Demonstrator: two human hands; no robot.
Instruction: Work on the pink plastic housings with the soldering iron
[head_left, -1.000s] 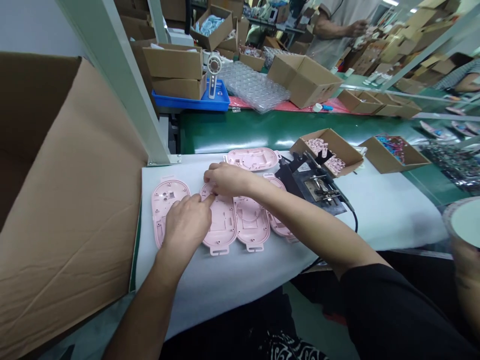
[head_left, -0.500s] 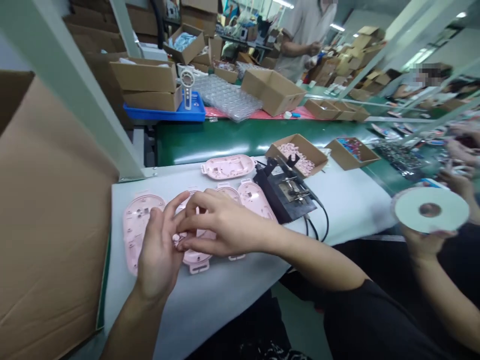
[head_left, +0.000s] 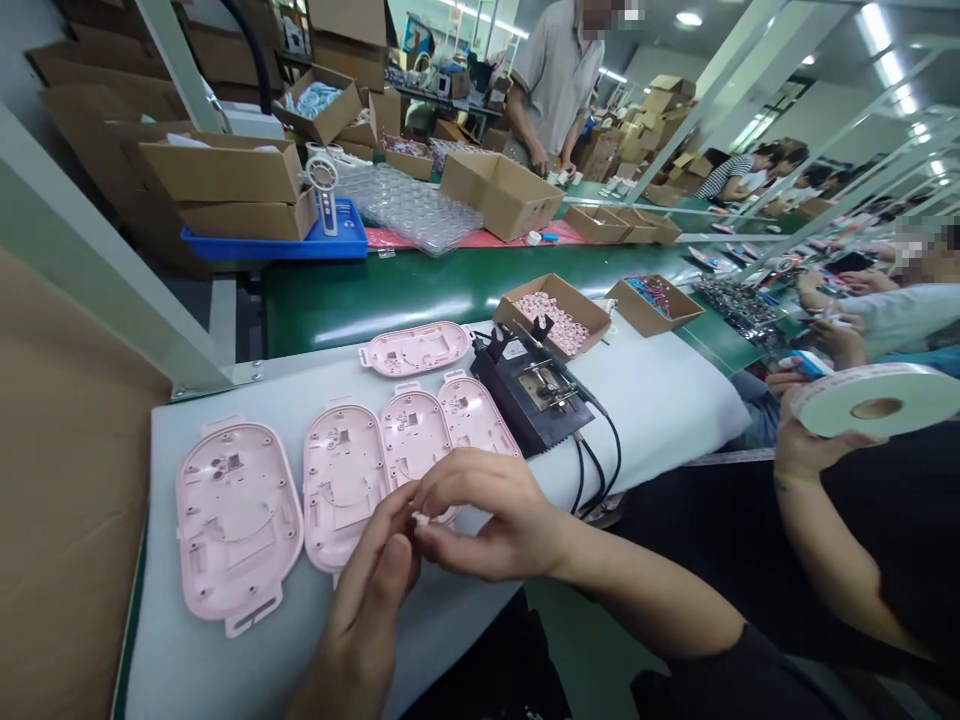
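Observation:
My left hand (head_left: 375,590) and my right hand (head_left: 480,520) meet near the front edge of the white mat (head_left: 660,400), fingertips pinched together around a tiny pale piece (head_left: 417,519). Which hand grips it is not clear. Just behind them lies a row of pink oval plastic shells, insides up: a large shell at the left (head_left: 236,520), then a second shell (head_left: 341,480), a third (head_left: 412,435) and a fourth (head_left: 474,415). One more pink shell (head_left: 416,348) lies crosswise behind the row.
A black fixture with cables (head_left: 529,395) sits right of the shells. Behind it stand a box of small pink parts (head_left: 555,315) and a box of coloured parts (head_left: 652,300). A green conveyor (head_left: 390,285) runs behind; a person at right holds a tape roll (head_left: 874,400). Cardboard (head_left: 60,480) stands left.
Both hands lifted off the shells and drew back toward me, pinching the small piece together. The view tilted up and swung, so the shell row now lies uncovered.

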